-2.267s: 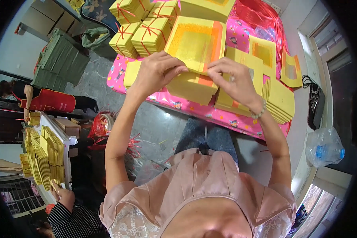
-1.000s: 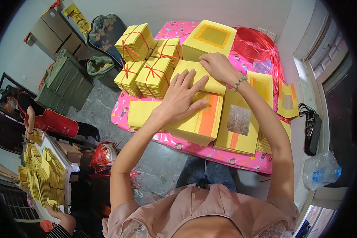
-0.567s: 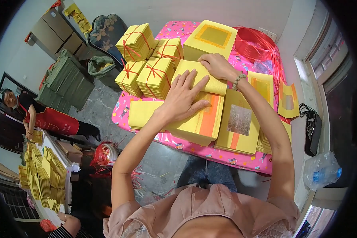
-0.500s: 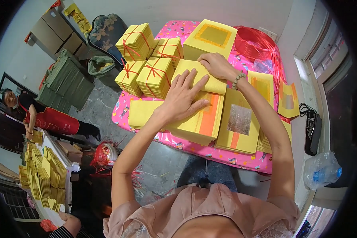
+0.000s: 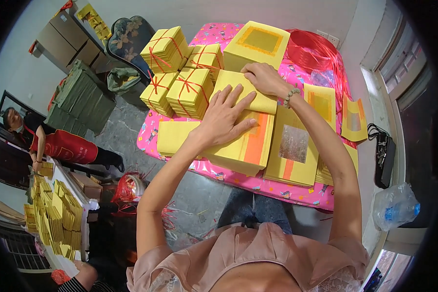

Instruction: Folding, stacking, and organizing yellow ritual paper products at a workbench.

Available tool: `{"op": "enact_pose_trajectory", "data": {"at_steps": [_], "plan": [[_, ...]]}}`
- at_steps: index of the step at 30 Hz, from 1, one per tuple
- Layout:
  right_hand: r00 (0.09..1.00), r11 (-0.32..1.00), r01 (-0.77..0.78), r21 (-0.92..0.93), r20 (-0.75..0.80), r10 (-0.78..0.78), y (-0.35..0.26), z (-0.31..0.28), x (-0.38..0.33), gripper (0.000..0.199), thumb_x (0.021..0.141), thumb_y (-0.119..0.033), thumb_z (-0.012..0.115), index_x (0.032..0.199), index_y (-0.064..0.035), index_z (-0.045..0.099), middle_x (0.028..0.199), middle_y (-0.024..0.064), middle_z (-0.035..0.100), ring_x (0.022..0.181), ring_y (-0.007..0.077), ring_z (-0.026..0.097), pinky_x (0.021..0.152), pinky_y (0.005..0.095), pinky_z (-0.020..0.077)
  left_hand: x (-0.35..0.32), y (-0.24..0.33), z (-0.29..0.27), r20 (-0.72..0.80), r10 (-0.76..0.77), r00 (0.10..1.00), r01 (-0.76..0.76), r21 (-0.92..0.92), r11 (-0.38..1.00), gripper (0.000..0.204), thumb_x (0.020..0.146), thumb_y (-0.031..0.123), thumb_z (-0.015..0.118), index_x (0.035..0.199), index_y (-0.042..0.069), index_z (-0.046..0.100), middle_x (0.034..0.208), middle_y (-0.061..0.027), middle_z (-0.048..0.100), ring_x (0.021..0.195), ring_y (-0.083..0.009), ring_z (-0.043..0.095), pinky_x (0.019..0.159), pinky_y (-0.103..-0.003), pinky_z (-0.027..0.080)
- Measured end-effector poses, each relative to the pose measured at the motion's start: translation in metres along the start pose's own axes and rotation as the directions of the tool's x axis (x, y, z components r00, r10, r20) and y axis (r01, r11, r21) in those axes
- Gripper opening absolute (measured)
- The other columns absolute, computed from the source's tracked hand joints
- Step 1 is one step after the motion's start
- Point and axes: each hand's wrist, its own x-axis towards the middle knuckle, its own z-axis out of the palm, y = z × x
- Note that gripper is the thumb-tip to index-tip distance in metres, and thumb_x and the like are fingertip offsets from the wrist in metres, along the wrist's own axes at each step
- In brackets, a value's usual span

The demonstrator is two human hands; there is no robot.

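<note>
My left hand [image 5: 224,119] lies flat with fingers spread on a folded yellow paper sheet [image 5: 264,105]. The sheet rests on a tall stack of yellow paper [image 5: 232,162] with an orange band along its right side. At the far edge of the fold, my right hand [image 5: 265,79] has its fingers curled down onto the paper; their tips are partly hidden. Right of this stack lies another yellow stack [image 5: 275,168] with a silvery square on top. Beyond my hands stands a higher yellow stack [image 5: 252,59] with an orange-framed square.
Yellow bundles [image 5: 189,92] tied with red string stand left on the pink table cover [image 5: 214,171]. A red string coil [image 5: 309,51] lies at the far right. A black case [image 5: 384,160] and plastic bag [image 5: 396,207] sit on the sill. At left, a person [image 5: 53,141] stands by a paper-laden table.
Both hands stay almost in place on the folded sheet. The view has shifted very slightly; nothing has been taken up or let go.
</note>
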Motion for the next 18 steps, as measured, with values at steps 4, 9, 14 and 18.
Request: {"op": "enact_pose_trajectory", "data": {"at_steps": [4, 9, 14, 18], "plan": [[0.992, 0.997, 0.060, -0.037, -0.105, -0.064, -0.001, 0.004, -0.015, 0.029, 0.095, -0.017, 0.051, 0.113, 0.0016, 0.064, 0.112, 0.0195, 0.066, 0.103, 0.0363, 0.063, 0.090, 0.0444, 0.0492, 0.002, 0.000, 0.002, 0.000, 0.003, 1.000, -0.003, -0.021, 1.000, 0.068, 0.095, 0.058, 0.047, 0.150, 0.020, 0.036, 0.152, -0.0230, 0.032, 0.141, -0.0442, 0.026, 0.116, -0.054, 0.020], [0.994, 0.993, 0.037, 0.115, -0.107, -0.025, -0.040, -0.007, -0.072, 0.034, 0.095, -0.016, 0.055, 0.124, 0.0023, 0.057, 0.124, 0.0211, 0.059, 0.116, 0.0372, 0.056, 0.099, 0.0436, 0.0451, -0.003, -0.002, 0.000, 0.005, -0.016, 1.000, 0.017, -0.035, 0.999, 0.069, 0.094, 0.060, 0.046, 0.149, 0.019, 0.038, 0.151, -0.0248, 0.033, 0.140, -0.0460, 0.026, 0.116, -0.053, 0.020], [0.978, 0.991, 0.132, 0.016, -0.162, -0.128, -0.039, 0.006, -0.122, 0.045, 0.099, -0.024, 0.051, 0.134, 0.0042, 0.048, 0.136, 0.0239, 0.051, 0.132, 0.0400, 0.043, 0.112, 0.0479, 0.0324, 0.001, 0.000, 0.001, 0.021, -0.005, 1.000, 0.006, -0.020, 1.000, 0.070, 0.094, 0.060, 0.046, 0.149, 0.018, 0.039, 0.152, -0.0245, 0.032, 0.141, -0.0460, 0.026, 0.116, -0.053, 0.020], [0.971, 0.983, 0.179, -0.027, -0.154, -0.181, -0.036, 0.011, -0.131, 0.053, 0.101, -0.030, 0.046, 0.139, 0.0062, 0.042, 0.144, 0.0243, 0.044, 0.138, 0.0388, 0.036, 0.117, 0.0475, 0.0261, 0.000, 0.000, -0.001, 0.031, -0.004, 0.999, 0.004, -0.005, 1.000, 0.069, 0.094, 0.060, 0.047, 0.149, 0.019, 0.038, 0.152, -0.0237, 0.032, 0.141, -0.0457, 0.026, 0.116, -0.052, 0.020]]}}
